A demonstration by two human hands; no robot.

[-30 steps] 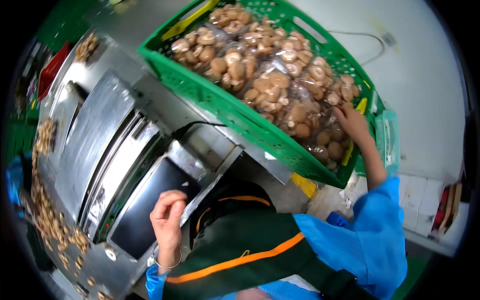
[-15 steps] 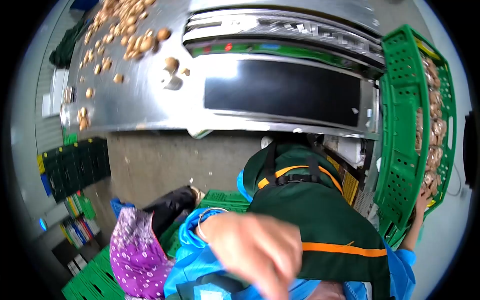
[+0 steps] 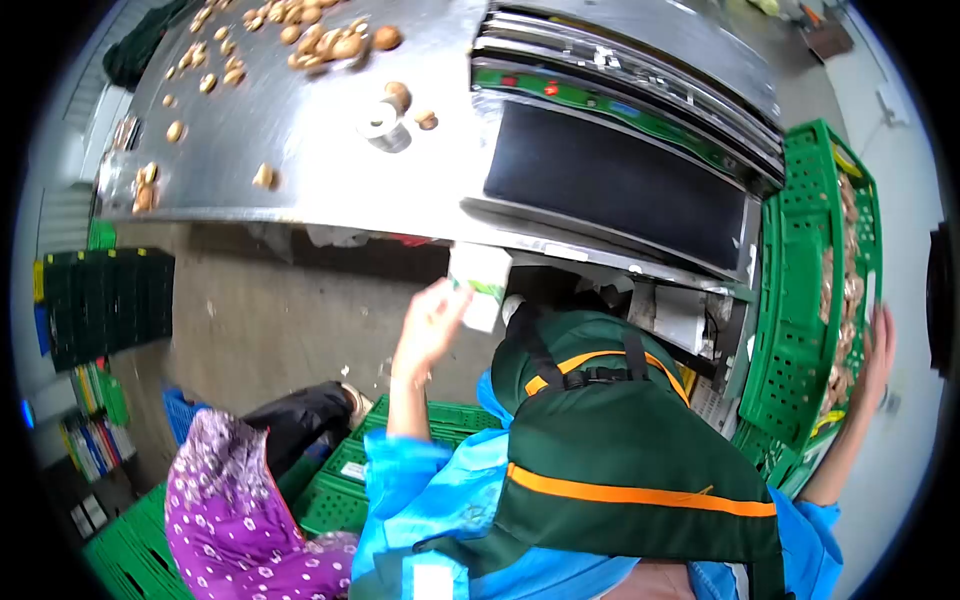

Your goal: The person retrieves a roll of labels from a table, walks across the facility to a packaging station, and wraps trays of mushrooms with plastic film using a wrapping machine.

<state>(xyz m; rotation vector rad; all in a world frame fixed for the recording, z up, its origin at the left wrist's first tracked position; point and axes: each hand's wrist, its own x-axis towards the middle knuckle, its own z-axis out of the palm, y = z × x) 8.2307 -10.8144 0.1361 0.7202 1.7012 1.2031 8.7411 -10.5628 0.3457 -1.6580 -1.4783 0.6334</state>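
My left hand point(image 3: 428, 330) is in front of the steel table's front edge. Its fingers and thumb pinch a white card with green print point(image 3: 480, 283). On the right, my right hand point(image 3: 877, 358) lies with fingers stretched along the outer rim of a green perforated crate point(image 3: 800, 290). Wrapped packs of brown mushrooms point(image 3: 850, 290) fill the part of the crate by that hand. On the steel table point(image 3: 310, 175), loose brown mushrooms point(image 3: 325, 42) are scattered, and a small metallic cylinder point(image 3: 384, 125) stands near two of them.
A wrapping machine with a black plate point(image 3: 610, 185) and green control strip point(image 3: 620, 112) takes up the table's right side. Another person in a purple patterned garment point(image 3: 235, 510) is at lower left, near green crates point(image 3: 345, 485). Dark folded crates point(image 3: 105, 305) are stacked at far left.
My left hand has moved from in front of my body forward to the table edge and now pinches the card. My right hand has shifted forward along the crate's outer rim. The view has turned.
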